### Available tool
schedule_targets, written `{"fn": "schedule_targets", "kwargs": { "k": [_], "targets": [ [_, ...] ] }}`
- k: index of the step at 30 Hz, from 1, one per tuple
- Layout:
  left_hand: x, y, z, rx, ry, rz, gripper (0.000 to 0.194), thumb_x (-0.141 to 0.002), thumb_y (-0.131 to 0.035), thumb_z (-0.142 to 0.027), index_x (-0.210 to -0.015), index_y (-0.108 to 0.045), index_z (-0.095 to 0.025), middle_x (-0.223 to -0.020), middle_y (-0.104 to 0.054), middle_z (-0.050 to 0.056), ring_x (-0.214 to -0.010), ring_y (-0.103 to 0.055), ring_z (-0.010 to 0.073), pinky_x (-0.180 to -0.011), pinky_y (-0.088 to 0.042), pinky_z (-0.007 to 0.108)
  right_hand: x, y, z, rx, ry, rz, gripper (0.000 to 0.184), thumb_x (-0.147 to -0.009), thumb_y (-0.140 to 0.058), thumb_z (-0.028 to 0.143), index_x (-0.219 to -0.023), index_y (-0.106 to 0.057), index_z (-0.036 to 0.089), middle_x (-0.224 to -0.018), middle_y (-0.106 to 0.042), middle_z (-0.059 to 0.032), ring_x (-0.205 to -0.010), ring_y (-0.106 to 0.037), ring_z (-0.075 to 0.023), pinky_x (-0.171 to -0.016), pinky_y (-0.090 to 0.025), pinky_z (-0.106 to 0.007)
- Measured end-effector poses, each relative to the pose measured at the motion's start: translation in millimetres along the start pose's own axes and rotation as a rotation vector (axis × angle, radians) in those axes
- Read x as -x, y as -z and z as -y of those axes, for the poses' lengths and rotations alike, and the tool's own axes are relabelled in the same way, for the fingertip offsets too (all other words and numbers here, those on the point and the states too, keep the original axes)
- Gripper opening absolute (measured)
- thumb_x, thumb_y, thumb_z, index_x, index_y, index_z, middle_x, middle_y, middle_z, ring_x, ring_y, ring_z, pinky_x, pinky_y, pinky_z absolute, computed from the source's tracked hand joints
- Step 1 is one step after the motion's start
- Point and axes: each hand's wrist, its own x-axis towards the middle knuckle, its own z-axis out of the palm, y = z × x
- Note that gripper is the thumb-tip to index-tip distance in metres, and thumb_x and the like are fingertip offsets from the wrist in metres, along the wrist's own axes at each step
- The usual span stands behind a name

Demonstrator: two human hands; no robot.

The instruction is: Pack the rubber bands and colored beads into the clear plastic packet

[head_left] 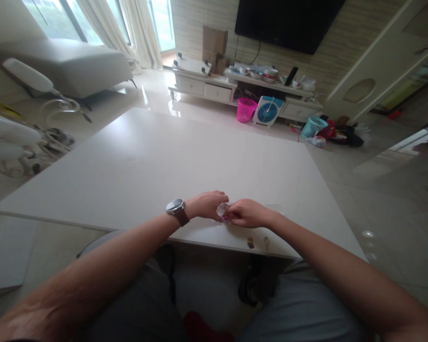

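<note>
Near the table's front edge, both hands meet around a small piece of crinkled clear plastic with a bit of pink or red at its lower side; its exact kind cannot be made out. My left hand, with a watch on the wrist, curls its fingers about the plastic from the left. My right hand is closed, its fingertips pressed on the plastic from the right. Closer to the edge lie a small yellow and blue cartoon figure and a small metal ring or clasp.
The white table stretches away ahead of me. Beyond it stand a low TV cabinet, a pink basket, a blue box fan and a light blue basket. White chairs stand at the left.
</note>
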Motion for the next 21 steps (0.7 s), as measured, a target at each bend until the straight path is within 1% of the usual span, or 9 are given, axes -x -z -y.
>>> {"fn": "schedule_targets", "kwargs": {
  "k": [5, 10, 15, 17, 19, 21],
  "targets": [
    [-1, 1.5, -2, 0.003, 0.015, 0.008, 0.038, -0.072, -0.072, -0.043, -0.1, -0.063, -0.019, -0.098, -0.063, 0.006, -0.093, -0.061, 0.0201, -0.078, -0.044, 0.026, 0, 2, 2, 0.001, -0.024, 0.052, 0.025, -0.085, -0.054, 0.019, -0.096, -0.075, 0.021, -0.078, -0.072, -0.004, -0.066, -0.059, -0.0148, -0.062, -0.035, -0.024],
    [0, 1.6, -4, -0.014, 0.017, -0.007, 0.037, -0.073, -0.071, -0.046, -0.097, -0.063, -0.019, -0.096, -0.063, 0.006, -0.089, -0.061, 0.0198, -0.075, -0.044, 0.027, 1, 5, 1, -0.014, -0.007, 0.023, 0.025, -0.086, -0.053, 0.02, -0.098, -0.075, 0.022, -0.088, -0.073, -0.005, -0.073, -0.061, -0.0151, -0.064, -0.035, -0.024],
    [0, 0.5, -4, -0.018, 0.013, -0.012, 0.038, -0.073, -0.07, -0.047, -0.096, -0.062, -0.018, -0.094, -0.062, 0.006, -0.086, -0.061, 0.019, -0.072, -0.043, 0.026, 1, 6, 0, -0.025, -0.011, 0.054, 0.025, -0.085, -0.054, 0.019, -0.098, -0.075, 0.022, -0.079, -0.071, -0.0027, -0.065, -0.056, -0.0131, -0.06, -0.031, -0.024],
    [0, 0.9, -4, -0.027, 0.019, -0.004, 0.039, -0.073, -0.07, -0.047, -0.098, -0.061, -0.019, -0.096, -0.062, 0.005, -0.087, -0.061, 0.0193, -0.072, -0.043, 0.026, 3, 11, -3, -0.044, -0.016, 0.034, 0.022, -0.084, -0.054, 0.019, -0.096, -0.073, 0.022, -0.078, -0.069, -0.0017, -0.065, -0.054, -0.0123, -0.06, -0.031, -0.023],
    [-1, 1.3, -4, -0.05, 0.035, 0.006, 0.04, -0.071, -0.071, -0.046, -0.101, -0.061, -0.019, -0.098, -0.063, 0.005, -0.088, -0.061, 0.0197, -0.072, -0.043, 0.026, 8, 19, -12, -0.039, -0.083, -0.023, 0.02, -0.082, -0.057, 0.018, -0.096, -0.072, 0.021, -0.076, -0.067, -0.0009, -0.066, -0.054, -0.0124, -0.061, -0.033, -0.023],
    [-1, 1.3, -5, -0.072, 0.051, 0.019, 0.043, -0.07, -0.072, -0.044, -0.104, -0.06, -0.02, -0.1, -0.062, 0.005, -0.089, -0.06, 0.0199, -0.071, -0.043, 0.027, 18, 28, -26, 0.009, -0.231, -0.105, 0.022, -0.078, -0.06, 0.017, -0.098, -0.069, 0.02, -0.078, -0.065, -0.0012, -0.069, -0.054, -0.0138, -0.064, -0.035, -0.023]
  ]
}}
